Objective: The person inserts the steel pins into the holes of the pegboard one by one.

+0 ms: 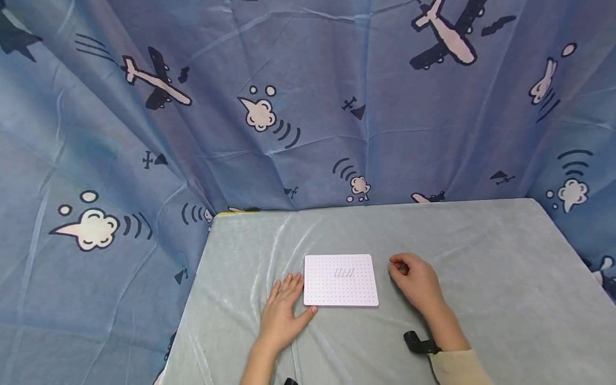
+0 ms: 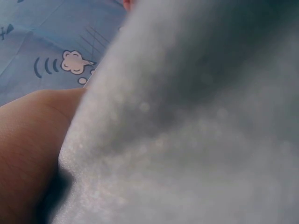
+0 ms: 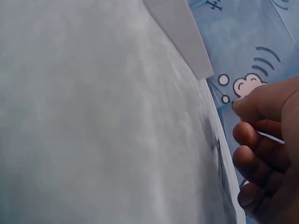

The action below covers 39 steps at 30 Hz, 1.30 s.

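Observation:
A white board [image 1: 320, 286] with a grid of small dots lies flat on the cloth. Several thin dark pins [image 1: 344, 272] show in a short row near its middle. My left hand [image 1: 283, 315] rests palm down with fingers spread, fingertips at the board's left edge and thumb at its lower left corner. Right of the board, my right hand [image 1: 415, 280] has its fingers curled, thumb and index tips close together. Whether they pinch anything is too small to tell. Thin dark slivers [image 3: 220, 163] lie beside those fingers in the right wrist view.
Pale grey-green cloth [image 1: 505, 267] covers the table. Blue curtains [image 1: 313, 144] printed with planes and clouds hang behind it and along the left side. A black wrist mount [image 1: 420, 343] sits on the right forearm, close above the cloth.

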Available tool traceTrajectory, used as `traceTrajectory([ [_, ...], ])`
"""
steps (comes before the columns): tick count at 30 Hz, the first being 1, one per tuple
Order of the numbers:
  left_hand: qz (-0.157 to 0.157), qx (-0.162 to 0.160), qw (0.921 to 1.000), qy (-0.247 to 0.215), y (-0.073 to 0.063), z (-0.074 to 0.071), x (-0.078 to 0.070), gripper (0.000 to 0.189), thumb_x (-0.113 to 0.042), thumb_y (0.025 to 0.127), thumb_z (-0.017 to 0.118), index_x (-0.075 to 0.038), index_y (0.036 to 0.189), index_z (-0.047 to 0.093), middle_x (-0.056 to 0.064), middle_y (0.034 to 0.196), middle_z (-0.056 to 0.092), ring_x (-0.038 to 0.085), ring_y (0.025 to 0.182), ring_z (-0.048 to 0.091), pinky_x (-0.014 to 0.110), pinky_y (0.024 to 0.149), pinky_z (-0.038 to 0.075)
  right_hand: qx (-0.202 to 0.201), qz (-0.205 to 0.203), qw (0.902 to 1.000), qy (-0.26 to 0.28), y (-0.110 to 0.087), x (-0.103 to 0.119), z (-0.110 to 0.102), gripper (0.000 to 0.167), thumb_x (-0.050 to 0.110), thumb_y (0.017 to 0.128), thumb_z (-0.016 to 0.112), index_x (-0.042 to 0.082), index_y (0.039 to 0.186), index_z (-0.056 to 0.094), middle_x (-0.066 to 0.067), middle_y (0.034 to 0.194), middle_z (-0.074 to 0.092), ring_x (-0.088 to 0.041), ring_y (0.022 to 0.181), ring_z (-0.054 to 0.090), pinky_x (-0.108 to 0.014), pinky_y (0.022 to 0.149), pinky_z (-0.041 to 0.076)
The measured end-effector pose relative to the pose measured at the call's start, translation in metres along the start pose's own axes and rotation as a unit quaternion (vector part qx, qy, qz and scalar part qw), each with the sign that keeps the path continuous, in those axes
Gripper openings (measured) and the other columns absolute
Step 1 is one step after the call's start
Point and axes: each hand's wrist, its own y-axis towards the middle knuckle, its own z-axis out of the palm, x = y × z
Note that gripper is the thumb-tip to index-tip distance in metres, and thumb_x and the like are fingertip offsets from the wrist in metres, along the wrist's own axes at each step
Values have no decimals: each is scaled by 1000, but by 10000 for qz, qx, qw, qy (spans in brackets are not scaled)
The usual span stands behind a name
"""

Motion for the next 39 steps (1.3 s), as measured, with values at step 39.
traceTrajectory([
  [39,-3,-26,10000,-17,1,0,0,84,-62,96,75,-10,160,57,-2,171,45,15,163,30,40,137,12,623,444,9954,-586,-3,-16,-16,12,14,99,79,2,94,77,-4,83,66,-21,73,56,-39,67,49],
])
